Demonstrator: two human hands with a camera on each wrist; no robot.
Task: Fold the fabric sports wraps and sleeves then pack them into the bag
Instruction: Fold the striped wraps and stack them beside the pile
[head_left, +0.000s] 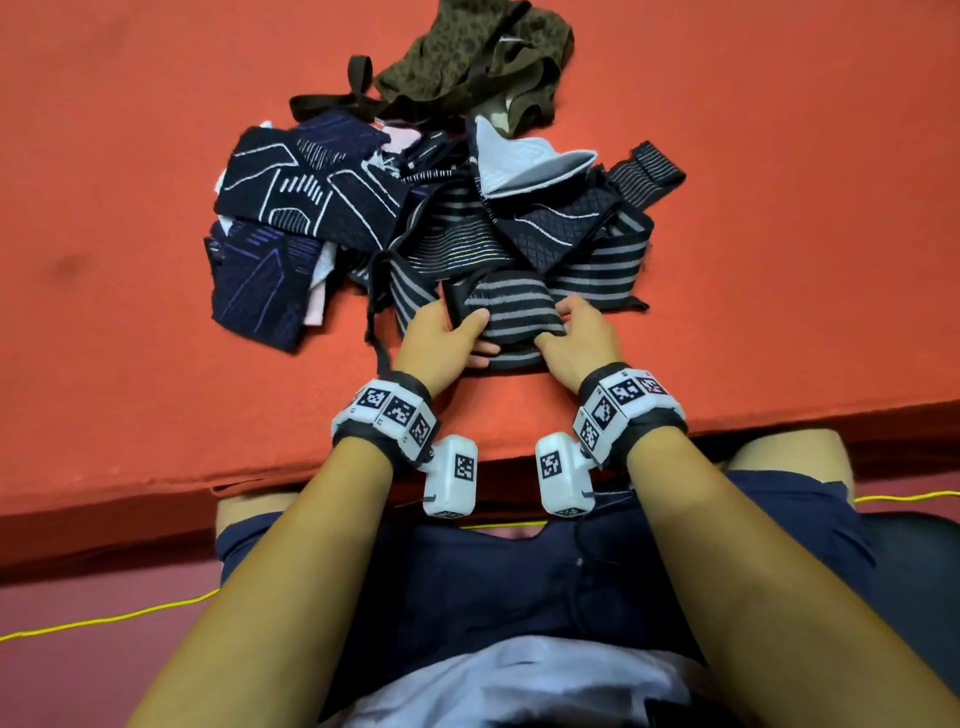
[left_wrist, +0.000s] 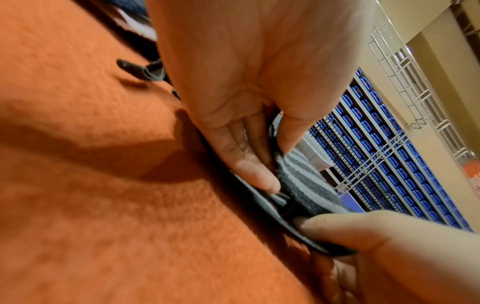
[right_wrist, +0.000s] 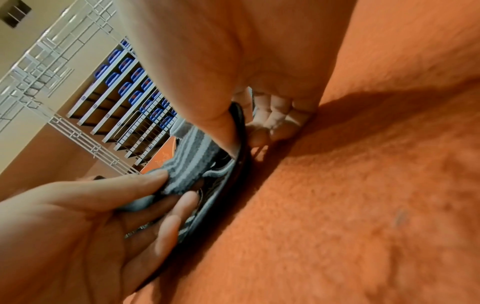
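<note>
A black wrap with grey stripes (head_left: 514, 312) lies folded over at the near edge of a pile on the orange surface (head_left: 130, 260). My left hand (head_left: 480, 332) pinches its left end, thumb on top and fingers beneath. My right hand (head_left: 553, 325) pinches its right end. In the left wrist view my left hand (left_wrist: 275, 164) clamps the wrap (left_wrist: 306, 181), with the right hand (left_wrist: 337, 228) low at the right. The right wrist view has my right hand (right_wrist: 246, 142) on the wrap (right_wrist: 189, 152) and the left hand (right_wrist: 174, 189) opposite. An olive spotted bag (head_left: 467, 57) lies crumpled beyond the pile.
Beside the wrap lie a navy sleeve with white lines (head_left: 306, 192), a purple-lined sleeve (head_left: 260, 280), a pale grey sleeve (head_left: 524, 161) and more striped wraps (head_left: 602, 260). The surface's front edge (head_left: 260, 467) is near my wrists. A yellow cable (head_left: 104, 618) crosses the floor.
</note>
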